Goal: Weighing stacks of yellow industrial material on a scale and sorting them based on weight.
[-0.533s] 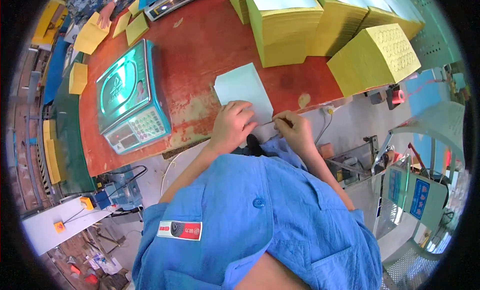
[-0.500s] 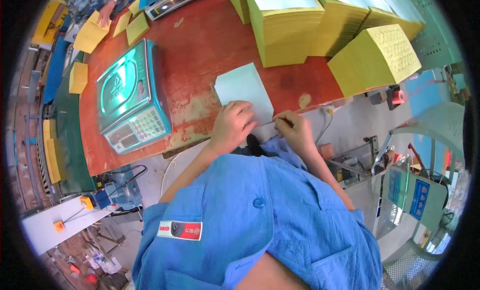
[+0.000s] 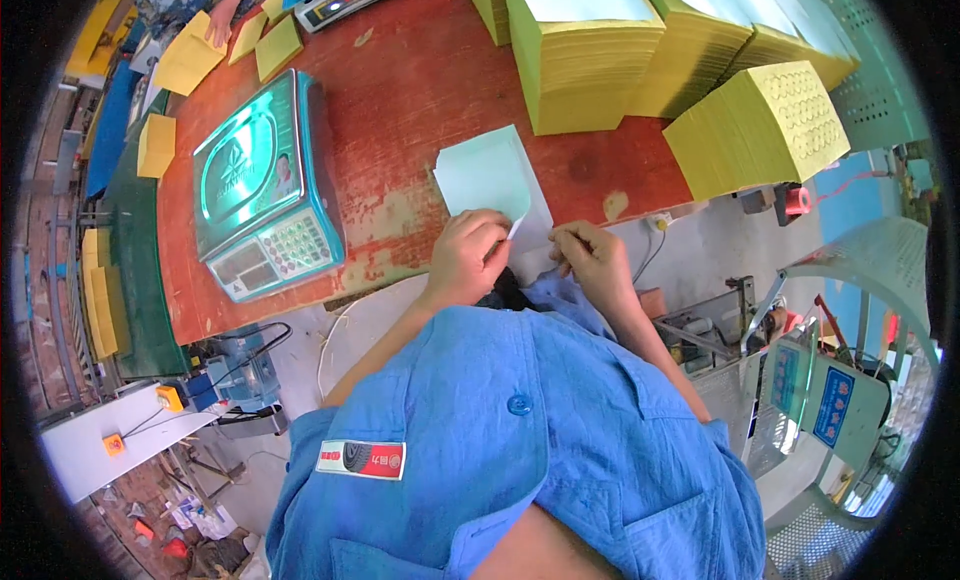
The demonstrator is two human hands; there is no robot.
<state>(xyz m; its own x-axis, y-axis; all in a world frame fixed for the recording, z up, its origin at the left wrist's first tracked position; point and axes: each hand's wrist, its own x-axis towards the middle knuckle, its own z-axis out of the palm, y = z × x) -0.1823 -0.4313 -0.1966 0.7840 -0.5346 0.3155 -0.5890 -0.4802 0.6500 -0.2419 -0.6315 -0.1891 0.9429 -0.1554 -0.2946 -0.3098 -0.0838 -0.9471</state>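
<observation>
Two or more pale blue-white paper sheets (image 3: 478, 170) lie at the front edge of the red table. My left hand (image 3: 468, 258) grips the near edge of the top one between thumb and fingers, and that edge curls up off the sheet beneath. My right hand (image 3: 597, 267) is just right of the sheets' near right corner. Its fingers are curled with thumb and forefinger together; what they pinch, if anything, is too small to make out.
A teal digital scale (image 3: 265, 190) stands left on the red table (image 3: 400, 90). Tall yellow paper stacks (image 3: 585, 75) fill the far right, with another yellow stack (image 3: 755, 130) at the right edge. At far left, a co-worker's hand (image 3: 222, 22) touches yellow paper (image 3: 190, 55).
My left hand has lifted and curled the top sheet's near edge, showing the sheet below. My right hand has shifted slightly right, away from the paper's corner.
</observation>
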